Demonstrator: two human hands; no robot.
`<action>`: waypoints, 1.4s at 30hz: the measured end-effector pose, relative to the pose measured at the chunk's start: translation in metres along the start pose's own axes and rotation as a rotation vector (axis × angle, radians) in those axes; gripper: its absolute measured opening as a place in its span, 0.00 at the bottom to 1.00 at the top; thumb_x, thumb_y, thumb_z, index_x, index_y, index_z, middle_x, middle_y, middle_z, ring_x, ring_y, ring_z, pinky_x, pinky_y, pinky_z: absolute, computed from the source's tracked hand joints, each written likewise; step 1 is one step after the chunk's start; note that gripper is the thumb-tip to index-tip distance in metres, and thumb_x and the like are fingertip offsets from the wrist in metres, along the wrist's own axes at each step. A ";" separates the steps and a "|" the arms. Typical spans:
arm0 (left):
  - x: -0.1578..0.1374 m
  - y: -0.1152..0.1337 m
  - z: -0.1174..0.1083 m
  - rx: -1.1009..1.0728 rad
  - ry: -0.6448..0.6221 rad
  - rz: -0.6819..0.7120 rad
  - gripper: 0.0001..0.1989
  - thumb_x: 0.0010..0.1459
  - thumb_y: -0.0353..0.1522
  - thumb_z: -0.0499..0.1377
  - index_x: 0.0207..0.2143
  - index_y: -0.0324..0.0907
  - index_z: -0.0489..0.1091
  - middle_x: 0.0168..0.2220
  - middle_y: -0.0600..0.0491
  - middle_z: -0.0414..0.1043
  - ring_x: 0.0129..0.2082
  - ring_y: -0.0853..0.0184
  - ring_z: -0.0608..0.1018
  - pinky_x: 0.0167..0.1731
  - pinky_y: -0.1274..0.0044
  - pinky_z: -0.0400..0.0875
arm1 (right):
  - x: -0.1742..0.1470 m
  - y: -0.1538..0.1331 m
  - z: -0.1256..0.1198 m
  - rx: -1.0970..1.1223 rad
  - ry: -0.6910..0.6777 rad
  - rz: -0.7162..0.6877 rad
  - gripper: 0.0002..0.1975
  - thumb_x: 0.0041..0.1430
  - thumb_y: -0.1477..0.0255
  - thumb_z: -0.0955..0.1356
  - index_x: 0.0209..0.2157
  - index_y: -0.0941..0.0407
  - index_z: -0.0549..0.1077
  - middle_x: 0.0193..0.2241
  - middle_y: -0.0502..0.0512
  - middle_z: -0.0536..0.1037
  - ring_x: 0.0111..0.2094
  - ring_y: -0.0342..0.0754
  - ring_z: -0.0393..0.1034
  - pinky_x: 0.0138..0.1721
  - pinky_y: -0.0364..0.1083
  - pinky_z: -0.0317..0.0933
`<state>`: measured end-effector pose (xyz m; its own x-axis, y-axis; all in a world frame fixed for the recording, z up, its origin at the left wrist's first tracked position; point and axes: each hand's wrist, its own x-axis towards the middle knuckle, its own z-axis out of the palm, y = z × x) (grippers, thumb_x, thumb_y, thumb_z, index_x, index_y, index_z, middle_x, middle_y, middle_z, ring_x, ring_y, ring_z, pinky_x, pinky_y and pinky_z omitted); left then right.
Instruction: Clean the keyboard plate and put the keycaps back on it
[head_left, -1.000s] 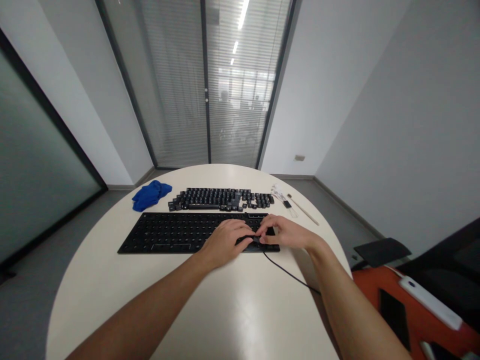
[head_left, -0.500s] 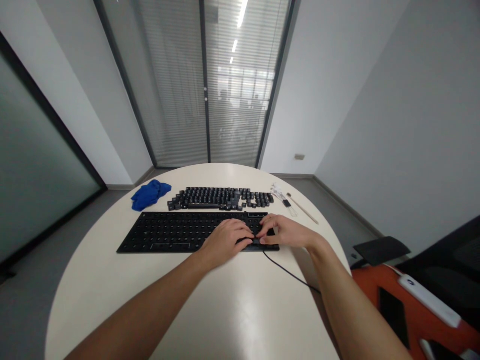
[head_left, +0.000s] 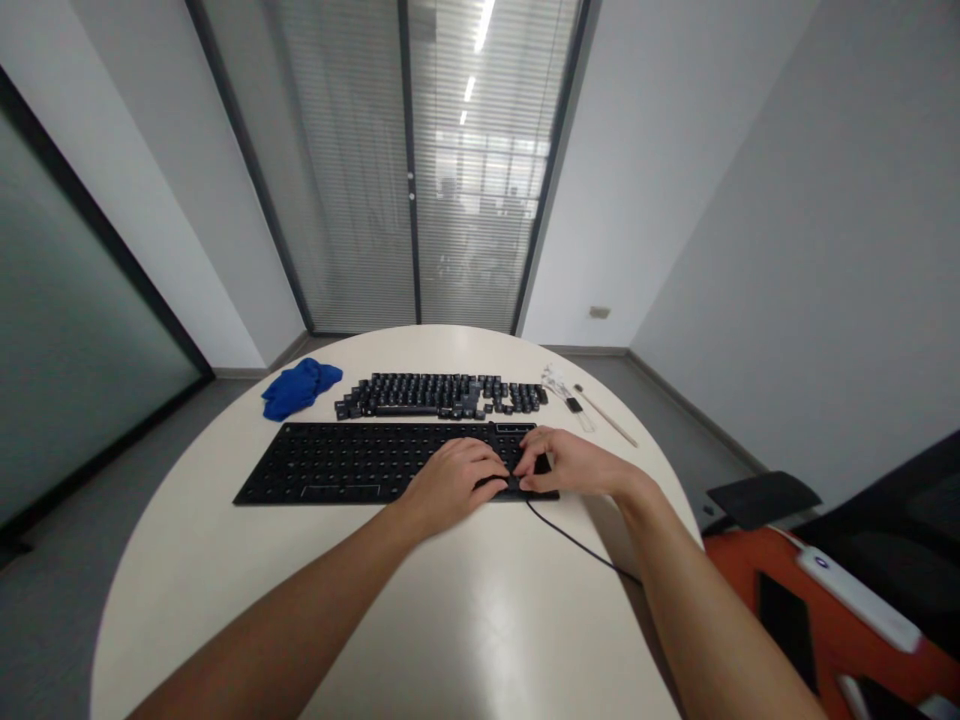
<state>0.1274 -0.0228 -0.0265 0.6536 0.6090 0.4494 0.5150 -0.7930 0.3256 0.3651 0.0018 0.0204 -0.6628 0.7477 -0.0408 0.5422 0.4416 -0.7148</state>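
Note:
A black keyboard base [head_left: 337,460] with its keycaps off lies across the table, its sockets showing as rows of small dots. Over its right half rests my left hand [head_left: 454,478], fingers lying on the base and thumb a little apart from them. My right hand [head_left: 562,463] is at the base's right end, thumb and fingertips pinched low down, close to the left fingertips. Whatever sits in that pinch is dark, small and mostly hidden. Behind the base, loose black keycaps [head_left: 405,394] are laid out in keyboard order, with gaps toward the right.
A blue cloth [head_left: 300,388] lies at the back left of the round table [head_left: 405,620]. A wire keycap puller [head_left: 576,408] and a thin brush [head_left: 609,418] are at the back right. A black cable [head_left: 577,546] runs off the right edge. An orange chair seat [head_left: 739,570] holds a power strip [head_left: 859,598].
Both hands stay at the same spot on the keyboard base, with only slight shifts of the fingertips. The keycaps, cloth and tools lie as before.

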 end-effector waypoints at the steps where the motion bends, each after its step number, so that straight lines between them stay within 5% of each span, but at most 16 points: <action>1: 0.000 0.000 0.000 0.001 0.000 -0.003 0.07 0.66 0.34 0.60 0.42 0.45 0.78 0.45 0.54 0.78 0.49 0.63 0.74 0.53 0.68 0.65 | 0.000 0.000 0.000 -0.002 0.000 -0.006 0.09 0.51 0.67 0.74 0.34 0.55 0.84 0.30 0.54 0.81 0.39 0.52 0.74 0.43 0.46 0.66; 42: 0.001 0.005 0.000 0.016 0.009 -0.016 0.08 0.66 0.34 0.60 0.44 0.44 0.78 0.44 0.52 0.78 0.48 0.62 0.75 0.52 0.68 0.69 | -0.001 -0.010 0.003 -0.043 0.013 0.034 0.06 0.47 0.73 0.71 0.31 0.56 0.80 0.29 0.52 0.80 0.34 0.48 0.73 0.35 0.44 0.65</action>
<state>0.1306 -0.0258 -0.0248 0.6406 0.6210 0.4516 0.5337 -0.7830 0.3195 0.3584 -0.0051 0.0253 -0.6367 0.7691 -0.0552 0.5862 0.4362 -0.6827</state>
